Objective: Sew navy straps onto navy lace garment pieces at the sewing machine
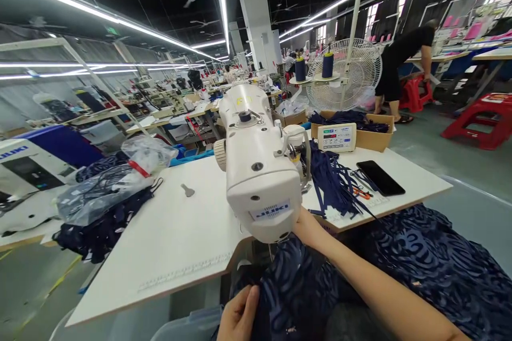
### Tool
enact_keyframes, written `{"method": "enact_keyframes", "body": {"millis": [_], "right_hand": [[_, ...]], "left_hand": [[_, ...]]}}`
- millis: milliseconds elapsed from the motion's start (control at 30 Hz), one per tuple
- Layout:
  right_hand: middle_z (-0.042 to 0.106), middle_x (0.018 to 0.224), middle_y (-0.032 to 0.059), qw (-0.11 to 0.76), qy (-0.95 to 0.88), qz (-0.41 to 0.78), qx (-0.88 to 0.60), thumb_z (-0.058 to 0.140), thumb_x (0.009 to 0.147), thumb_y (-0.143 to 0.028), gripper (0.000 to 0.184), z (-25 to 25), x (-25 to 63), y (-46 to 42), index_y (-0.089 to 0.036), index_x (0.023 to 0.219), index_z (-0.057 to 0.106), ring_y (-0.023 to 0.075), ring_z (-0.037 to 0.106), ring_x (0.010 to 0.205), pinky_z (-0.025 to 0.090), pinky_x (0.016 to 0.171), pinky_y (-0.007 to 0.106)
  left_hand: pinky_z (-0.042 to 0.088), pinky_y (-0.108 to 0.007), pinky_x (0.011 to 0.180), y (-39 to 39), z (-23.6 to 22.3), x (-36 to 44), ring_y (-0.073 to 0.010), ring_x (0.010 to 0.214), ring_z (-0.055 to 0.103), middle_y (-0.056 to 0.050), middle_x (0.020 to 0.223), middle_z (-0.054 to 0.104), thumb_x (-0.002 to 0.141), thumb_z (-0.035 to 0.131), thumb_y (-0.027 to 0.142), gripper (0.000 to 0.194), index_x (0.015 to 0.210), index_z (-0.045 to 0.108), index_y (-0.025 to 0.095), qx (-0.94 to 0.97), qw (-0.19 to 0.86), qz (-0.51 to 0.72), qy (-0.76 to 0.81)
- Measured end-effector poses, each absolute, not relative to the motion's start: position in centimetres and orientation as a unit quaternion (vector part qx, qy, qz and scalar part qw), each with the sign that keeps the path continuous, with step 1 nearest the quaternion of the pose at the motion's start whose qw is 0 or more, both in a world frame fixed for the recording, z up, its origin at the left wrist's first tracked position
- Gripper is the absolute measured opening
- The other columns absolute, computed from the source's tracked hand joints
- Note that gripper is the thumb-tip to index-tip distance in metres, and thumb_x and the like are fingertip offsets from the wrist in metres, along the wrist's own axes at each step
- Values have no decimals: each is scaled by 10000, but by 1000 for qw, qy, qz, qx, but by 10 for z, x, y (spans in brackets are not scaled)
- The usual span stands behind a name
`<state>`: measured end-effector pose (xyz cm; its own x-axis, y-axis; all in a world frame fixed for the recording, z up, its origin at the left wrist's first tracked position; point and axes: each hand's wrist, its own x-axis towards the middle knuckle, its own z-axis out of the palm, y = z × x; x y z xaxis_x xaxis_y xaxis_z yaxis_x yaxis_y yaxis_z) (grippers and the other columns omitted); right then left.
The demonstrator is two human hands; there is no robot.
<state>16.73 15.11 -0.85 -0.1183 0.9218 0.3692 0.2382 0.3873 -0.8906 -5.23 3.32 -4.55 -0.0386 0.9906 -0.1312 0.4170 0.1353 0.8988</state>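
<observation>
A white sewing machine [262, 170] stands in front of me, its head pointing toward me. Dark navy patterned fabric [296, 282] hangs below the machine head and over my lap. At the fabric's left edge, my left hand [239, 311] is closed, thumb and finger pinching the cloth. My right hand [307, 228] reaches up beside the machine head near the needle area. Its fingers are hidden behind the head, so I cannot tell what they touch. More of the navy patterned fabric spreads to the right, below the table edge.
On the white table [184, 234] lie a small grey metal piece [187, 190], navy fabric strips [334, 181], orange-handled snips [362, 193] and a black phone [380, 177]. A control panel [337, 137], cardboard box [374, 136] and fan [344, 74] stand behind. A person [406, 66] bends over red stools [416, 90].
</observation>
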Motion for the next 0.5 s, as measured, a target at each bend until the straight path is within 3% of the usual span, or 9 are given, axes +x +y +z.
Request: {"method": "enact_keyframes", "body": {"millis": [67, 133, 233, 300, 400, 500], "right_hand": [[659, 916, 58, 508, -658, 352, -429, 560, 827, -212, 102, -11, 168, 150, -212, 781, 652, 234, 609, 896, 521, 808, 368], [660, 903, 62, 515, -650, 364, -423, 553, 843, -262, 135, -14, 169, 149, -207, 781, 659, 243, 608, 902, 525, 812, 384], [661, 925, 70, 525, -637, 383, -415, 551, 863, -339, 190, -19, 168, 145, -203, 803, 668, 262, 596, 944, 514, 853, 430], [660, 943, 75, 535, -623, 392, -415, 551, 877, -380, 213, -24, 164, 139, -204, 837, 665, 275, 586, 987, 497, 887, 455], [658, 924, 66, 567, -577, 407, -423, 500, 927, -420, 246, -28, 165, 129, -211, 923, 629, 262, 604, 987, 505, 876, 442], [619, 774, 12, 662, -441, 457, -399, 539, 915, -459, 234, -23, 195, 123, -230, 894, 583, 193, 632, 714, 551, 667, 354]], "left_hand": [[402, -251, 585, 31, -47, -80, -138, 579, 420, 31, 552, 398, 692, 496, 848, 677, 523, 430, 196, 547, 431, 324, 640], [432, -258, 623, 27, -45, -105, -150, 607, 450, 23, 573, 443, 635, 550, 853, 674, 518, 470, 194, 548, 429, 309, 648], [490, -292, 787, 20, -42, -127, -227, 847, 588, -40, 815, 637, 588, 660, 785, 592, 590, 600, 196, 526, 406, 335, 668], [503, -299, 818, 16, -42, -132, -243, 938, 609, -54, 946, 674, 593, 722, 711, 535, 724, 670, 195, 461, 407, 392, 684], [480, -227, 589, 15, -46, -131, -142, 654, 568, 4, 767, 645, 595, 806, 584, 498, 846, 672, 175, 331, 427, 512, 668], [391, -171, 473, 16, -47, -133, -65, 545, 484, 16, 840, 670, 553, 878, 439, 491, 897, 640, 184, 214, 418, 641, 607]]}}
